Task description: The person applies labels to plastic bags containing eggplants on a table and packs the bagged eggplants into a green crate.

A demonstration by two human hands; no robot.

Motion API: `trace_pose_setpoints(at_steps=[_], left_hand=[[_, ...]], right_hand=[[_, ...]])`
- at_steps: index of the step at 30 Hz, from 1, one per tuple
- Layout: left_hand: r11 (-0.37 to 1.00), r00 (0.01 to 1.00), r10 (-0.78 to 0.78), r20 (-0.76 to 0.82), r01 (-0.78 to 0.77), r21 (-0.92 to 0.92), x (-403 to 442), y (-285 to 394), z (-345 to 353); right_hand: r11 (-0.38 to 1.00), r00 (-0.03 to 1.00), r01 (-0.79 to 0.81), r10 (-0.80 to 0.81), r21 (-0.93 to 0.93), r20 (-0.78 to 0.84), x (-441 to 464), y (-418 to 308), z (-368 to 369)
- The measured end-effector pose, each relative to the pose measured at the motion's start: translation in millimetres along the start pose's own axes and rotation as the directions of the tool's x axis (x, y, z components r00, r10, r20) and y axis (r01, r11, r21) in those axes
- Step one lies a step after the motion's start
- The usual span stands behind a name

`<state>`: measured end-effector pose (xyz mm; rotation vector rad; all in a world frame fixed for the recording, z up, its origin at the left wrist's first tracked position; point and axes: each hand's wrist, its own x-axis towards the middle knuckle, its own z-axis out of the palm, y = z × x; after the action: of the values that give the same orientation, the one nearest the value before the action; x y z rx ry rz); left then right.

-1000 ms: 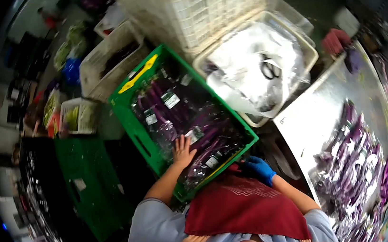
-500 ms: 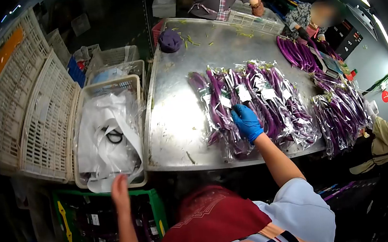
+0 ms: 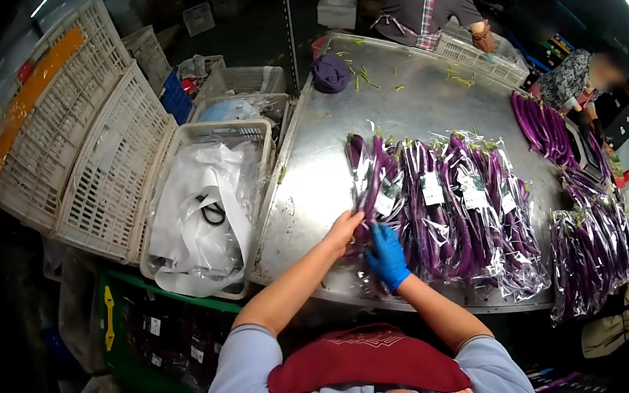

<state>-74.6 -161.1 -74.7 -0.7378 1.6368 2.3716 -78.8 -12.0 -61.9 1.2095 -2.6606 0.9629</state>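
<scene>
A row of clear plastic bags of long purple eggplants (image 3: 455,204) with white labels lies on the metal table in front of me. My bare left hand (image 3: 345,233) grips the left edge of the leftmost bag of eggplants (image 3: 376,182), which looks slightly tilted and blurred. My right hand (image 3: 388,258), in a blue glove, closes on the same bag lower down, near its right side. Its fingertips are partly hidden against the plastic.
Left of the metal table (image 3: 294,222) stands a crate (image 3: 249,129) holding white plastic sheets and black-handled scissors (image 3: 212,210). A green crate (image 3: 128,365) below holds bagged eggplants. More bagged eggplants (image 3: 593,258) lie right. Two people work across the table.
My left hand has come from beside the crate onto the leftmost bag. My right hand has shifted down and left relative to the bags. The view has turned left.
</scene>
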Motion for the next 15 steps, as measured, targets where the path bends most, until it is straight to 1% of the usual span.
trace_pose_setpoints(at_steps=[1,2,3,4,5,6,7,8,9,10,11,12,13,14,15], left_hand=[[0.996,0.997,0.071,-0.026,-0.072,-0.059,-6.0,-5.7,-8.7],[0.982,0.989,0.138,-0.056,-0.144,-0.119,-14.3,-12.0,-19.9],[0.988,0.985,0.136,-0.106,-0.143,-0.061,-35.2,-6.9,-31.6],[0.987,0.98,0.124,-0.157,-0.138,-0.077,-52.1,-8.1,-45.5],[0.98,0.976,0.132,-0.17,-0.155,-0.128,-65.9,-11.9,-61.8],[0.985,0.977,0.099,-0.19,-0.124,-0.122,-86.7,-5.9,-74.2],[0.989,0.979,0.089,-0.182,-0.109,-0.103,-100.7,-6.9,-89.8],[0.992,0.981,0.081,-0.175,-0.097,-0.084,-111.3,-6.7,-100.8],[0.997,0.978,0.062,-0.197,-0.068,-0.024,-118.4,1.4,-103.6],[0.999,0.975,0.042,-0.22,-0.036,0.029,-125.9,12.1,-104.7],[0.997,0.97,0.018,-0.242,0.002,0.081,-132.9,16.3,-107.3],[0.99,0.965,0.059,-0.257,-0.024,0.135,-118.8,8.2,-117.2],[0.992,0.95,0.054,-0.307,-0.015,0.128,-110.1,0.6,-125.5],[0.993,0.933,0.051,-0.356,-0.009,0.118,-110.2,17.8,-114.2],[0.986,0.928,0.128,-0.349,-0.08,0.147,-100.0,22.2,-109.0]], right_hand=[[0.997,0.997,0.066,-0.065,0.033,-0.028,-3.7,-3.9,14.1],[0.99,0.995,0.081,-0.073,0.112,-0.073,-7.3,-19.2,22.9],[0.976,0.998,0.065,-0.06,0.209,-0.031,-11.0,-37.3,29.0],[0.952,0.998,0.051,-0.057,0.303,0.011,-11.0,-52.2,31.1],[0.931,0.99,0.096,-0.127,0.351,0.066,-8.2,-62.4,29.8],[0.905,0.973,0.135,-0.199,0.403,0.121,-8.2,-70.6,29.8],[0.78,0.973,0.045,-0.177,0.625,0.15,-5.5,-69.2,28.4],[0.766,0.997,-0.046,-0.001,0.641,0.072,-4.2,-66.1,31.2],[0.743,0.975,-0.213,0.205,0.635,0.087,2.4,-57.0,32.9],[0.689,0.911,-0.374,0.4,0.621,0.104,11.5,-48.6,33.3],[0.385,0.784,-0.565,0.527,0.73,0.328,21.5,-48.9,32.9],[0.033,0.612,-0.689,0.562,0.724,0.557,28.6,-48.4,31.5],[0.023,0.637,-0.73,0.386,0.683,0.668,27.2,-21.5,63.8],[-0.02,0.644,-0.724,0.338,0.69,0.686,31.1,-11.9,71.0],[-0.062,0.651,-0.719,0.289,0.692,0.702,36.6,-6.9,73.5]])
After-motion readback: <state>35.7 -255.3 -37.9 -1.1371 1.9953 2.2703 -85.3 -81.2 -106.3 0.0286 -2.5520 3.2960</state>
